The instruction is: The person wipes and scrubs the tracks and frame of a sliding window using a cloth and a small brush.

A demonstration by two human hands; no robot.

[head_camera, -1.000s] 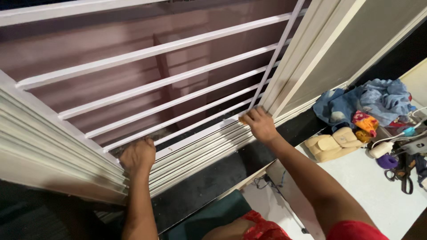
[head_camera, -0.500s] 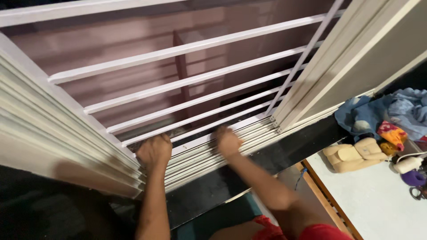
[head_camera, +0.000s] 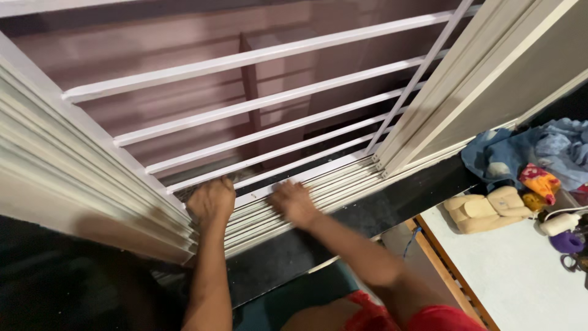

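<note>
Hands rest palm-down on the ribbed white window track [head_camera: 318, 190]: your left hand [head_camera: 211, 201] curls over its edge, your right hand [head_camera: 294, 202] lies just beside it, flat, gripping nothing, both arms outstretched.

I see smooth white-painted metal grille bars [head_camera: 257, 104], ridged glossy track rails [head_camera: 306, 187], a matt dark stone sill [head_camera: 392, 205], soft blue cloth [head_camera: 539, 150].
</note>
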